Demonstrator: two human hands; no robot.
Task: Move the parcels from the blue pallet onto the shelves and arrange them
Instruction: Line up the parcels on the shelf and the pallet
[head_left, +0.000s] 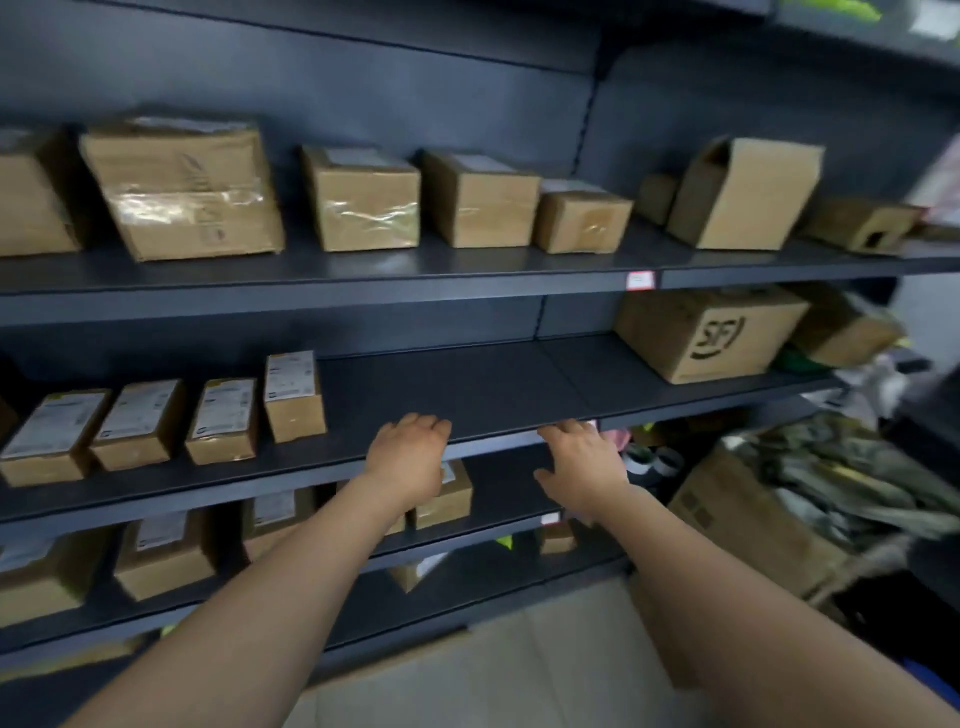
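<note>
Resting on the dark middle shelf (467, 389), left hand (410, 457) and right hand (584, 462) lie empty, fingers relaxed

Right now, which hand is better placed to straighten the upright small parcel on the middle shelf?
Left. The left hand, empty, is at the front of the middle shelf right of the upright parcel; the right hand is farther off, nearer the SF box.

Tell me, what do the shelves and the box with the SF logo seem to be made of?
The shelves are probably painted metal, dark grey and matt: thin flat boards with folded front edges, though the blur leaves that open. The box with the SF logo looks like plain brown cardboard, matt, with a black printed mark.
</note>
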